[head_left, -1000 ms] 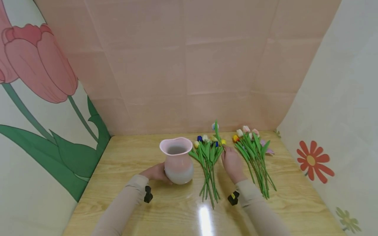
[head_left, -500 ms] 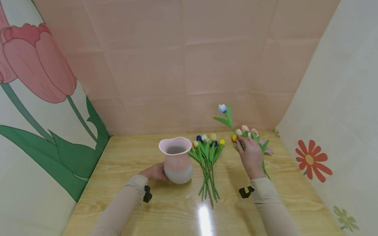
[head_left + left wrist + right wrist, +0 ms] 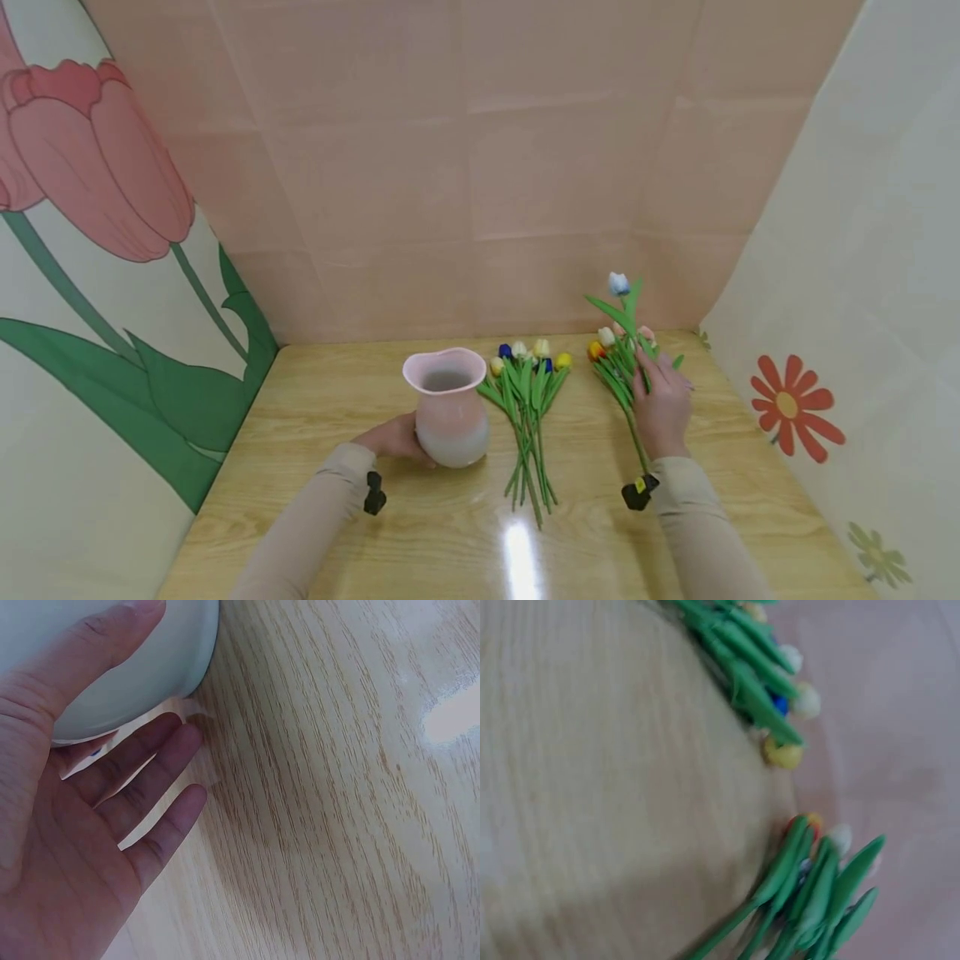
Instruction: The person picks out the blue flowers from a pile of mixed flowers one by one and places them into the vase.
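A pink-and-white vase (image 3: 452, 421) with a wavy rim is at the table's left middle. My left hand (image 3: 396, 439) holds its lower left side. In the left wrist view the left hand (image 3: 82, 817) has its thumb along the pale vase wall (image 3: 142, 682), one finger partly hidden behind the base and the other fingers spread beside it. My right hand (image 3: 662, 404) pinches the stem of a pale blue artificial tulip (image 3: 618, 284), its head raised above the right bunch of tulips (image 3: 617, 375). That hand covers part of the bunch and stays outside the right wrist view.
A second bunch of tulips (image 3: 531, 408), with blue, cream and yellow heads, lies between the vase and my right hand. In the right wrist view, blurred, are the yellow-headed bunch (image 3: 757, 682) and the right bunch (image 3: 817, 892). A pink backdrop (image 3: 465, 208) rises behind the wooden table (image 3: 420, 533).
My right hand has carried the blue tulip from the middle bunch rightward and up, over the right bunch. The left hand and vase have stayed in place.
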`<state>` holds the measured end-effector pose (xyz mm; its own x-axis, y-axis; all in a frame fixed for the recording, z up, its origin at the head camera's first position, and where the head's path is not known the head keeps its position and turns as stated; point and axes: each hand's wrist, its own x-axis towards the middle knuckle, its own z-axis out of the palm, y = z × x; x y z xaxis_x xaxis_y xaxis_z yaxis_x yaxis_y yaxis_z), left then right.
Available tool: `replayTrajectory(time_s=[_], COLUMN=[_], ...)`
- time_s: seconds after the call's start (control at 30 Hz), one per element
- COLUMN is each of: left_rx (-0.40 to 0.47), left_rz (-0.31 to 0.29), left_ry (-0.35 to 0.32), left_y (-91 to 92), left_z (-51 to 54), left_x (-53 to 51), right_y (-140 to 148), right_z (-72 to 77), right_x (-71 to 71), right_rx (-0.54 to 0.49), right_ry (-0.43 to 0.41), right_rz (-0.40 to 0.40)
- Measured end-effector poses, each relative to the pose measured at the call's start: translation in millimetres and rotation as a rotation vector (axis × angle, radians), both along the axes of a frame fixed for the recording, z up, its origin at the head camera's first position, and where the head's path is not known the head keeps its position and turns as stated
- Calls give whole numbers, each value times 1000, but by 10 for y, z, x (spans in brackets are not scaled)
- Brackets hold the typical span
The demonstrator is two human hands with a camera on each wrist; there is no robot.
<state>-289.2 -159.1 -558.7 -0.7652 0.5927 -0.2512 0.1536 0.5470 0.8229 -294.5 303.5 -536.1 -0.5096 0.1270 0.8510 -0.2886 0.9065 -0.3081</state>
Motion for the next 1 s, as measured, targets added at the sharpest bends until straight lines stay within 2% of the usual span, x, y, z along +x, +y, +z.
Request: replayTrajectory(time_s=[0.2,0.37,0.57,0.8,1.0], left_rx=[2,10,13,4,2], left_rz=[2,3,-4,-7,-7], left_ry=[3,8,16,28,25], left_y=[-7,-6,1,-3,-3], left_z=[-7,0,-9,-63,-59], left_x=[-12,-14,-20,-41,-42], right_y=[191,294,388,493,505], right_z=[-243,-377,-543,-692,-753], right_x=[4,-7,-32,-15,4], right_rx=[0,-6,18,34,26], right_ry=[-95,-199,-284,-506,-545], right_rz=[-77,-112,-150,-200,-211])
